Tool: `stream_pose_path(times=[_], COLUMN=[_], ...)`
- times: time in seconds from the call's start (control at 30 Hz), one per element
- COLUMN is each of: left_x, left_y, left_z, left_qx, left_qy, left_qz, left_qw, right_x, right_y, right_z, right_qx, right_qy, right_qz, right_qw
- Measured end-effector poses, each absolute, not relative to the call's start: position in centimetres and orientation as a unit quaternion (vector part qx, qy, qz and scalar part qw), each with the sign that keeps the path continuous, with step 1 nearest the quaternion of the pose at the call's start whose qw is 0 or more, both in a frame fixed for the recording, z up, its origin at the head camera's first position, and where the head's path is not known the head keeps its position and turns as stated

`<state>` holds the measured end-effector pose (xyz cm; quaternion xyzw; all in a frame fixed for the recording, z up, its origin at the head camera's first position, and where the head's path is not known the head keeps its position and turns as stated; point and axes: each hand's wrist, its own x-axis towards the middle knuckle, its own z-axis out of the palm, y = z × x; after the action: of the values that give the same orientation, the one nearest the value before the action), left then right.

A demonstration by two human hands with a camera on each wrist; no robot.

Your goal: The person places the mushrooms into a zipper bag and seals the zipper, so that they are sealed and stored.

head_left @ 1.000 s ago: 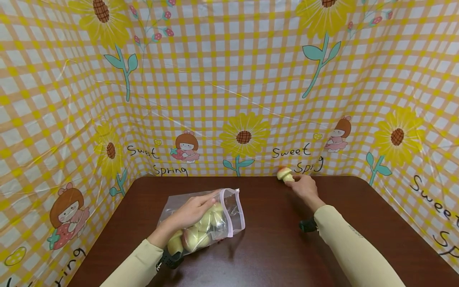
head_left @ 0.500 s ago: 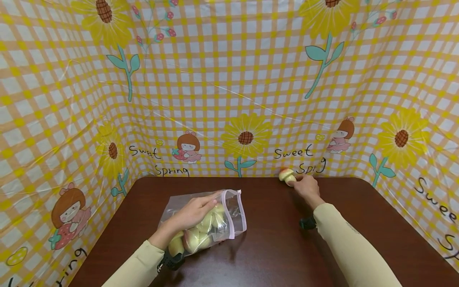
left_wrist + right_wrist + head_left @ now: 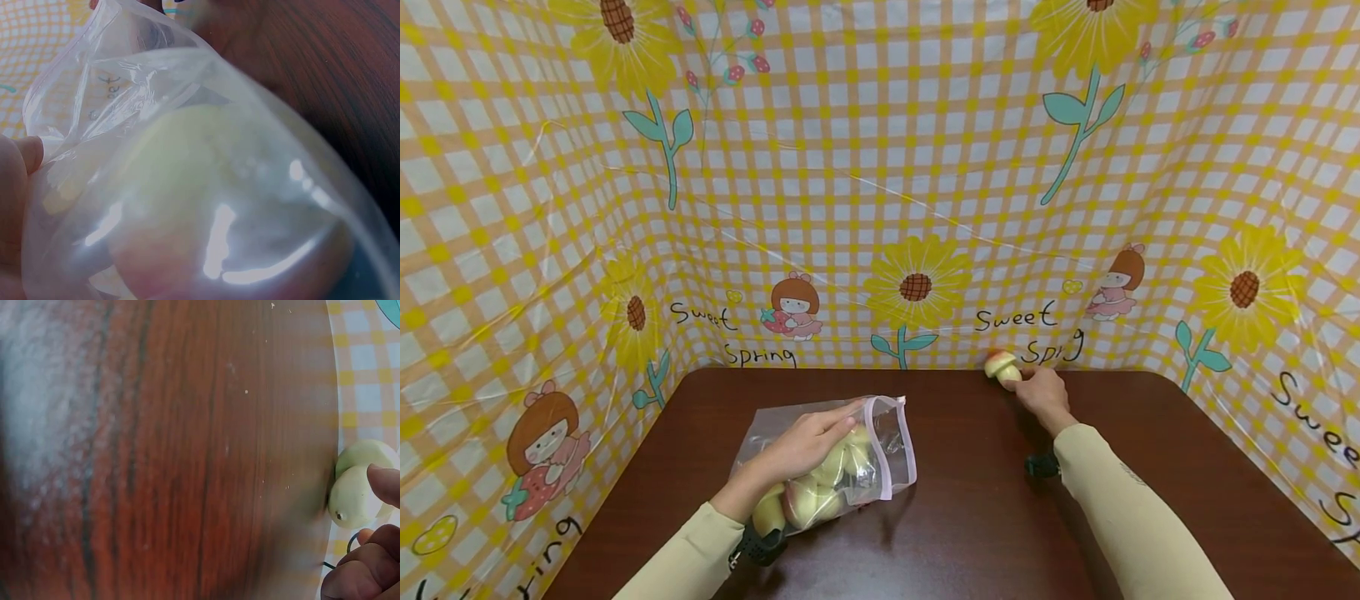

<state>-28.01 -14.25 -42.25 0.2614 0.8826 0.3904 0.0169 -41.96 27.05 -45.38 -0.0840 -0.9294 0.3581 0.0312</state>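
In the head view my right hand is at the table's far edge and pinches the stem of a mushroom, with a pale stem and a cream cap reddened on top. The right wrist view shows the same mushroom between thumb and fingers, beside the cloth. My left hand lies over a clear zip bag and grips its upper side. Several similar pale mushrooms lie inside, partly hidden by the hand. The bag's mouth faces right and stands apart. In the left wrist view the plastic covers a blurred pale, reddish mushroom.
A dark brown table lies under both hands. Yellow checked cloth with sunflowers rises around its back and sides. Dark wrist-worn devices sit on both wrists.
Hands, bag and mushroom keep nearly the same places. The head view has shifted slightly, so everything appears a little farther right; the mushroom stays at the back edge in the right hand.
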Motion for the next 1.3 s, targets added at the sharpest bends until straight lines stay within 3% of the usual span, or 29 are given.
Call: stream_pose_path(times=[1.3], left_x=[-27.96], left_y=[-14.47], left_z=[-42.07], left_qx=[0.255], left_qy=[0.888], left_qz=[0.381], left_qw=[0.023], right_x=[-42.52], right_y=[26.85], right_z=[-45.68], right_qx=[-0.095], right_qy=[-0.920], right_qz=[0.380], right_qw=[0.015])
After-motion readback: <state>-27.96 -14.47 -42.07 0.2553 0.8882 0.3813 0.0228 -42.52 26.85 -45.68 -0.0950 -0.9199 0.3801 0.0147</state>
